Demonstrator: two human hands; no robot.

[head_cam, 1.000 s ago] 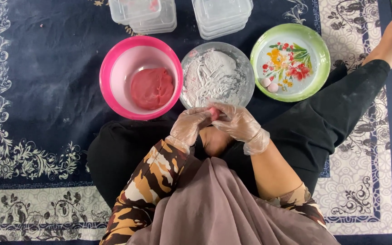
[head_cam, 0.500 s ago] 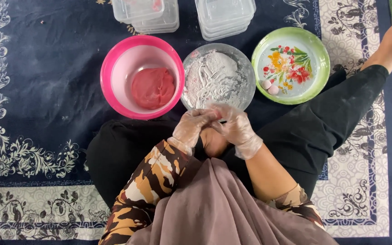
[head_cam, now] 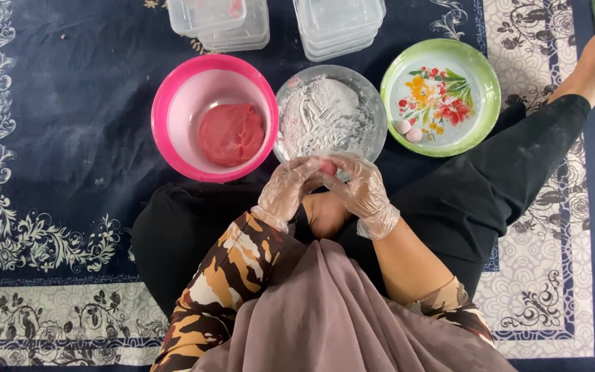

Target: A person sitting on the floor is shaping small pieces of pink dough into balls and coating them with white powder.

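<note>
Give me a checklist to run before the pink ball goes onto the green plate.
1. Ball held between both hands: ok, left hand and right hand close round it.
2. Gloves on both hands: ok.
3. Ball round and smooth: cannot tell, mostly hidden.
4. Room on green plate: ok, only two small balls near its lower left edge.
5. Flour left in the clear bowl: ok.
6. Dough left in the pink bowl: ok.

Dough bowl (head_cam: 173,103) left, flour plate (head_cam: 373,103) middle, rimmed plate (head_cam: 476,69) right
</note>
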